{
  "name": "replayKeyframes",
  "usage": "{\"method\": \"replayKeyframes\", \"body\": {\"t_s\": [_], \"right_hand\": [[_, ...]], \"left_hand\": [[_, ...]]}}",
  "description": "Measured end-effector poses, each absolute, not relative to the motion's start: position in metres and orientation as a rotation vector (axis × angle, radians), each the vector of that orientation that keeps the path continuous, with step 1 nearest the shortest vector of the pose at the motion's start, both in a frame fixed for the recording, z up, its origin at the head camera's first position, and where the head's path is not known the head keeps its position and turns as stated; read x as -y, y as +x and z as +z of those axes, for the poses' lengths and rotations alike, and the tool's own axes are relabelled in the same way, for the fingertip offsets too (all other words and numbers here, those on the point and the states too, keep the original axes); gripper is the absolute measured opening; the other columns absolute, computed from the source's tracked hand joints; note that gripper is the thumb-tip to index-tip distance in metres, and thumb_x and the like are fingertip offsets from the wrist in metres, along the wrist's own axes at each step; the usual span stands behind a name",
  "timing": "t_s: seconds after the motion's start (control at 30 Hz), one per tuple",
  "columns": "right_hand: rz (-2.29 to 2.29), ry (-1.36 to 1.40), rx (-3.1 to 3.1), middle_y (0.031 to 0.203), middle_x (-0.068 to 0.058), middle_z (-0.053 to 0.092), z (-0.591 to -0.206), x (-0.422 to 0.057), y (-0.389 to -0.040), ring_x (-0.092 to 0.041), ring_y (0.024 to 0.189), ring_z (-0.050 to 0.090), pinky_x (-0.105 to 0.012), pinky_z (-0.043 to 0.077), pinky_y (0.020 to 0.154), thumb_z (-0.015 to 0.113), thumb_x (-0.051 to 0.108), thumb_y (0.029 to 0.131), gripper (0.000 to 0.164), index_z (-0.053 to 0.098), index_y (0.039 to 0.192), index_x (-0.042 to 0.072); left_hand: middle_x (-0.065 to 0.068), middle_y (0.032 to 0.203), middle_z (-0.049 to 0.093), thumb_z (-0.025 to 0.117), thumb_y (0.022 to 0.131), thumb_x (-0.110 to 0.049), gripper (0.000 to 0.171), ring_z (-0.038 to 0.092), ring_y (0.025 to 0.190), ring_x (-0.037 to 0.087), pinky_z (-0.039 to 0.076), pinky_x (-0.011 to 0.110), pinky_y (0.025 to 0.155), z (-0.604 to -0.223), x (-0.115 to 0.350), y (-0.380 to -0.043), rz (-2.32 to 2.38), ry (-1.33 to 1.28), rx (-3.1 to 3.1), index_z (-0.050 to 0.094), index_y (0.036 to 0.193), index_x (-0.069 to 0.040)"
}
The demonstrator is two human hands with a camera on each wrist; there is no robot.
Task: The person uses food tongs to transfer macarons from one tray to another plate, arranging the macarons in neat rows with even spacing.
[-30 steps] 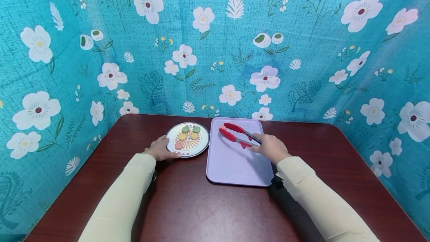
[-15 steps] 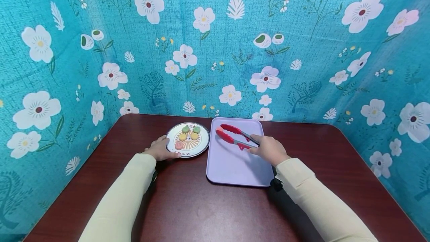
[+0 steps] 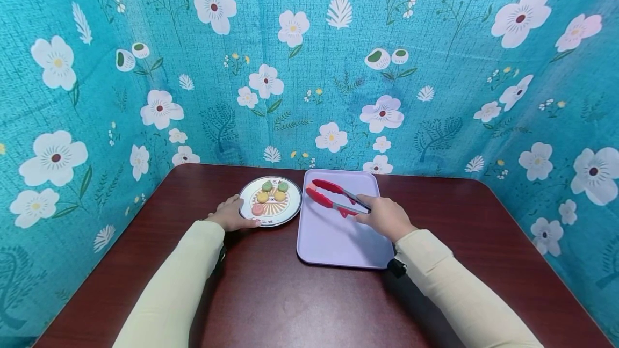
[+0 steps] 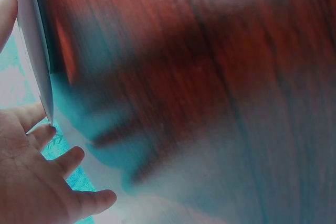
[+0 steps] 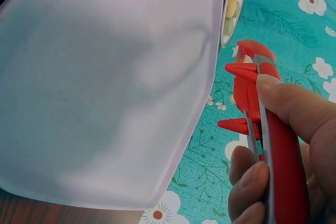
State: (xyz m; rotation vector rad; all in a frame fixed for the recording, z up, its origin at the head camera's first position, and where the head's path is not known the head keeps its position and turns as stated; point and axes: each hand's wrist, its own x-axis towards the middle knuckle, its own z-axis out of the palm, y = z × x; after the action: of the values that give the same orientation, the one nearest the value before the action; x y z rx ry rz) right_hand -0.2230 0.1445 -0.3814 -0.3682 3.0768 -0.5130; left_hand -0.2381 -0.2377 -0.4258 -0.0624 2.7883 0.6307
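My left hand point(image 3: 231, 215) holds the rim of a white patterned plate point(image 3: 246, 197) at its left side. In the left wrist view the thumb and nearest fingers touch the plate's point(image 4: 32, 40) edge, while the other fingers spread apart. Two green macarons, two yellow ones and a pink macaron point(image 3: 258, 209) lie on the plate. My right hand point(image 3: 388, 216) grips red-and-grey tongs point(image 3: 333, 204) by their handles, over a lilac tray point(image 3: 338, 246). A small pinkish piece point(image 3: 310, 186) shows between the red tong tips; it is partly hidden.
The plate and tray stand side by side on a dark red-brown table point(image 3: 285, 299), near its back edge. Behind and beside the table hangs a turquoise curtain point(image 3: 309, 95) with a flower print.
My right hand has moved the tongs a little to the left over the tray, towards the plate, with the pinkish piece still between the tips. The left hand and plate have not moved.
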Motion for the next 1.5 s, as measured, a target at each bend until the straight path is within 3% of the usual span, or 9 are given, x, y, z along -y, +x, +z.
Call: {"method": "replayKeyframes", "body": {"t_s": [0.4, 0.73, 1.1, 1.5], "right_hand": [[-0.525, -0.376, -3.056, 0.116, -0.017, 0.067, -0.380, -0.139, -0.221, -0.020, 0.072, 0.056, -0.031, 0.044, 0.056, 0.078, 0.032, 0.081, 0.065, 0.054, 0.139, 0.014], [-0.529, -0.417, -3.043, 0.102, -0.011, 0.070, -0.379, -0.133, -0.217, -0.018, 0.067, 0.052, -0.030, 0.042, 0.055, 0.078, 0.032, 0.082, 0.064, 0.054, 0.139, 0.015], [-0.523, -0.442, -3.054, 0.117, -0.012, 0.067, -0.381, -0.129, -0.214, -0.018, 0.073, 0.054, -0.029, 0.044, 0.057, 0.078, 0.033, 0.081, 0.065, 0.055, 0.139, 0.016], [-0.548, -0.506, -3.055, 0.112, -0.010, 0.069, -0.383, -0.119, -0.209, -0.017, 0.071, 0.052, -0.028, 0.042, 0.056, 0.079, 0.031, 0.080, 0.062, 0.057, 0.136, 0.015]], "left_hand": [[0.025, 0.155, 0.017, 0.072, 0.077, -0.056, 0.105, 0.019, 0.138, 0.046, 0.017, 0.073, 0.104, -0.428, 0.239, -0.239, 0.635, -0.070, -2.789, 0.024, 0.150, 0.002], [0.025, 0.156, 0.017, 0.071, 0.077, -0.057, 0.105, 0.019, 0.139, 0.045, 0.017, 0.073, 0.104, -0.429, 0.240, -0.240, 0.628, -0.068, -2.784, 0.024, 0.150, 0.003], [0.024, 0.156, 0.017, 0.072, 0.077, -0.056, 0.105, 0.019, 0.138, 0.045, 0.017, 0.073, 0.104, -0.430, 0.240, -0.242, 0.647, -0.077, -2.783, 0.025, 0.150, 0.001], [0.024, 0.156, 0.017, 0.072, 0.078, -0.054, 0.103, 0.019, 0.138, 0.045, 0.016, 0.072, 0.105, -0.430, 0.240, -0.242, 0.650, -0.080, -2.778, 0.024, 0.151, 0.000]]}}
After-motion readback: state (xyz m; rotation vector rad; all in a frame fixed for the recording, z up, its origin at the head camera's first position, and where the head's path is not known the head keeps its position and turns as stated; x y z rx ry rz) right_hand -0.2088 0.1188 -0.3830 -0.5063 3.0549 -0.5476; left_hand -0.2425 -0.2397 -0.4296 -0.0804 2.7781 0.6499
